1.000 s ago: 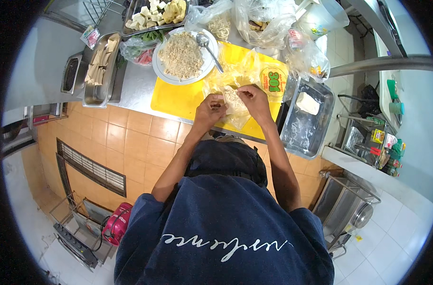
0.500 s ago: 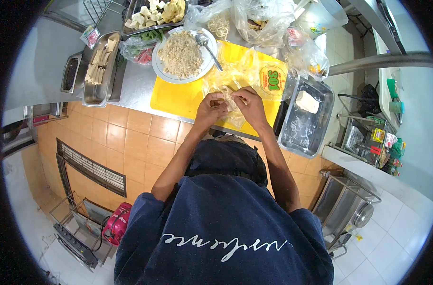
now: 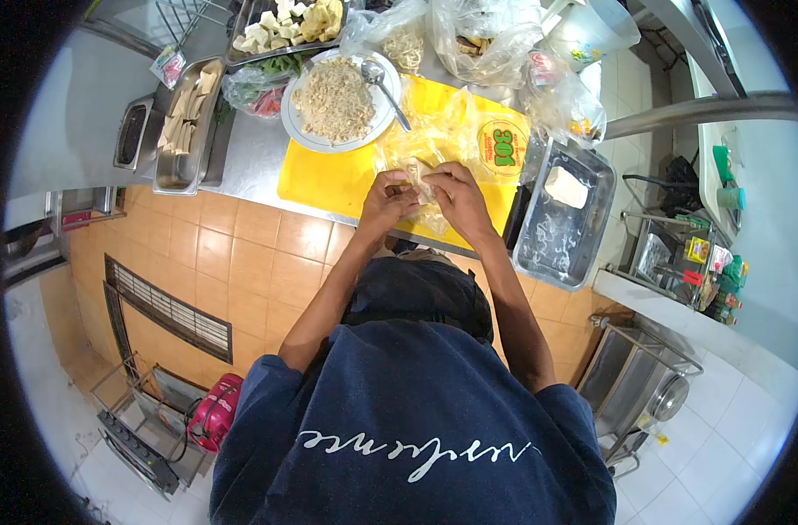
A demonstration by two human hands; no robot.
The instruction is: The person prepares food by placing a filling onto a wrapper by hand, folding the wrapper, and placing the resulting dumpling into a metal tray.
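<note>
Between my hands is a small pale folded wrapper [image 3: 419, 170], held low over a clear plastic sheet [image 3: 456, 124] on a yellow cutting board [image 3: 316, 179]. My left hand [image 3: 388, 205] pinches its left side with the fingers curled in. Fingertips of my right hand [image 3: 460, 201] press together on its right side. Whether filling lies inside is too small to tell. Just beyond the left hand, a white plate [image 3: 301, 138] bears a heap of crumbly beige filling [image 3: 333, 101], with a metal spoon [image 3: 378, 77] resting on it.
A metal tray [image 3: 539, 258] on the right holds a pale square stack [image 3: 566, 187]. Folded pale pieces [image 3: 185, 114] lie in a long metal pan [image 3: 176, 179] at left. Plastic bags [image 3: 495, 39] and a tray of cut pieces [image 3: 281, 31] stand along the back.
The wrapper between my fingers has been folded a little narrower, and my right fingers have shifted slightly. Both hands stay at the same place over the board.
</note>
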